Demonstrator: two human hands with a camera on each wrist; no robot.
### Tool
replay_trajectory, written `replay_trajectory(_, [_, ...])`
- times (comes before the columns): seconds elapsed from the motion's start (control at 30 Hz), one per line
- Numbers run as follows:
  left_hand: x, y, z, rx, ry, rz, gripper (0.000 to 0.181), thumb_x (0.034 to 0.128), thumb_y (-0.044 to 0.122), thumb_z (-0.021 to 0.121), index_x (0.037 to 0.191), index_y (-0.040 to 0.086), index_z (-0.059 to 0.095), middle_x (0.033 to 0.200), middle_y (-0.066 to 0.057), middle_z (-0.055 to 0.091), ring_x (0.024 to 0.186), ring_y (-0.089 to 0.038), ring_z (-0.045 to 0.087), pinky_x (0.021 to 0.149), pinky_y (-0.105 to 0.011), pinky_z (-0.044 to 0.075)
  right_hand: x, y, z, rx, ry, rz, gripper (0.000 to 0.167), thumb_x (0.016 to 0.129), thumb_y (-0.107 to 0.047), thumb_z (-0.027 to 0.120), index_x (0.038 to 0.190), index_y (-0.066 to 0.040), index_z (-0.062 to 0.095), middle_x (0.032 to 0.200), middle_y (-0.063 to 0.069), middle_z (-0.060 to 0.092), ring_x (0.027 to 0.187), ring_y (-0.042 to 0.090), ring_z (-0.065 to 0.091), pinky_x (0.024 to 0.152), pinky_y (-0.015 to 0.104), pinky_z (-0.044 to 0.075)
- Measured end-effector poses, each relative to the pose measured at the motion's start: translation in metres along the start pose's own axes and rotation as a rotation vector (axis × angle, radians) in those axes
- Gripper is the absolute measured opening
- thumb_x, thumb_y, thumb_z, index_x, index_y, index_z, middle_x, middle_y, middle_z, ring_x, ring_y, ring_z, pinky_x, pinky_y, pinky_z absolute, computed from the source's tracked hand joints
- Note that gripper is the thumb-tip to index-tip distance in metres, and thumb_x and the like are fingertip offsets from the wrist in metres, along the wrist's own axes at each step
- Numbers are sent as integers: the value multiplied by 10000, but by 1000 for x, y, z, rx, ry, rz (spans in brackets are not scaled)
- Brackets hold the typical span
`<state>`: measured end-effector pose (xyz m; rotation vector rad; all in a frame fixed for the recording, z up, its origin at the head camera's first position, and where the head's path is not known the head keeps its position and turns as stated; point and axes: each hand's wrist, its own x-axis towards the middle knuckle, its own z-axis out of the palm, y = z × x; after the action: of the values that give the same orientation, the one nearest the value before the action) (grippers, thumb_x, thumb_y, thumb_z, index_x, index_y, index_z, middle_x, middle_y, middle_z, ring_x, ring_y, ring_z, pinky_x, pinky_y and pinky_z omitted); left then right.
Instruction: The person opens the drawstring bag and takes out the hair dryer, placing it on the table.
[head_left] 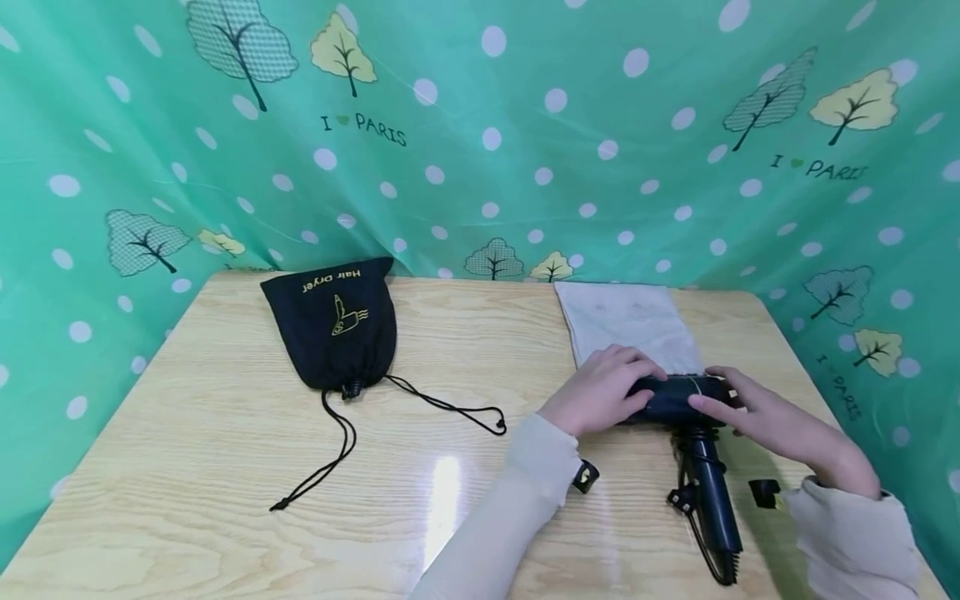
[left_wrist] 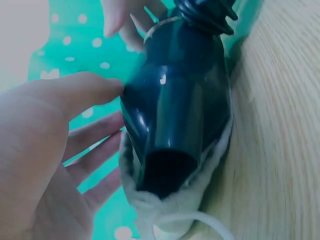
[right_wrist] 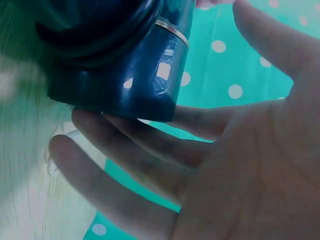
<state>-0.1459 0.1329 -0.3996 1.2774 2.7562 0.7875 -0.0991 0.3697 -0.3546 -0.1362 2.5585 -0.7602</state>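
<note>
A dark blue hair dryer point(head_left: 686, 400) lies on the table with its barrel crosswise and its handle point(head_left: 717, 508) towards me. Its cord is coiled round the handle, beside a black plug point(head_left: 682, 498). My left hand point(head_left: 603, 387) holds the barrel's left end, thumb on the near side and fingers on the far side. In the left wrist view the nozzle point(left_wrist: 177, 120) lies against the gathered rim of a whitish drawstring bag point(left_wrist: 215, 155). My right hand point(head_left: 772, 421) touches the barrel's right end. Its fingers point(right_wrist: 145, 165) are extended, with the thumb spread apart.
A black drawstring bag point(head_left: 337, 325) printed "Hair Dryer" lies at the back left, its cords trailing on the wooden table point(head_left: 225, 467). The whitish bag point(head_left: 630, 321) spreads behind the dryer. Small black pieces point(head_left: 587, 477) show near both sleeves. A green polka-dot curtain point(head_left: 480, 200) hangs behind.
</note>
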Motion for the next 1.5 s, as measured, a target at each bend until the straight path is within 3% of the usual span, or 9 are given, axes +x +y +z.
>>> replay_trajectory(0.13, [-2, -6, 2, -48, -17, -14, 317, 1034, 358, 517, 1329, 275, 599, 1360, 95, 564, 1302, -78, 470, 1121, -252, 347, -1, -1, 1, -29, 12, -17, 868, 1009, -463, 524, 1517, 112, 117, 1499, 428, 193, 1269, 582, 383, 870, 588, 504])
replay_trajectory(0.27, [-3, -11, 2, -78, -30, -38, 329, 1040, 360, 500, 1343, 270, 592, 1369, 98, 562, 1308, -75, 472, 1120, -259, 356, -1, -3, 2, -68, 39, -56, 929, 947, -441, 645, 1508, 115, 155, 1495, 417, 226, 1314, 608, 282, 935, 712, 387])
replay_trajectory(0.53, [-4, -22, 5, -37, -50, -52, 350, 1073, 171, 408, 1391, 170, 555, 1383, 36, 579, 1309, -100, 505, 1117, -201, 358, 4, -2, 9, -159, 59, -103, 1038, 822, -421, 794, 1478, 139, 216, 1409, 428, 324, 1248, 597, 354, 936, 711, 391])
replay_trajectory(0.87, [-4, -29, 9, -68, -107, -87, 358, 1085, 186, 372, 1399, 155, 543, 1390, 24, 581, 1313, -100, 511, 1114, -201, 364, 5, 2, 15, -144, 39, -88, 1114, 789, -439, 816, 1505, 99, 154, 1404, 416, 284, 1244, 587, 353, 940, 703, 393])
replay_trajectory(1.27, [-7, -35, 9, -153, -111, -124, 378, 1095, 174, 321, 1394, 143, 549, 1395, 8, 589, 1320, -103, 516, 1116, -202, 365, 5, -2, 14, -174, 41, -100, 1079, 777, -470, 817, 1481, 78, 210, 1390, 392, 340, 1238, 557, 400, 932, 671, 421])
replay_trajectory(1.37, [-7, -37, 11, -185, -121, -145, 374, 1093, 163, 328, 1397, 142, 545, 1372, 7, 604, 1172, -67, 591, 1053, -180, 414, 2, 1, 13, -178, 18, -98, 1074, 772, -467, 822, 1478, 75, 219, 1414, 395, 332, 1263, 573, 371, 939, 678, 413])
replay_trajectory(1.43, [-8, -38, 11, -212, -135, -163, 373, 1094, 169, 330, 1399, 143, 543, 1310, 3, 634, 937, -62, 661, 977, -161, 447, 0, 3, 13, -175, 1, -101, 1068, 771, -456, 825, 1477, 74, 224, 1426, 397, 326, 1273, 582, 356, 938, 678, 412])
replay_trajectory(1.5, [-7, -39, 12, -224, -139, -169, 367, 1095, 186, 339, 1389, 144, 553, 1247, 6, 652, 743, -54, 631, 926, -153, 454, -2, 6, 13, -170, -10, -104, 1064, 770, -445, 828, 1477, 73, 225, 1434, 396, 319, 1279, 585, 347, 937, 675, 414])
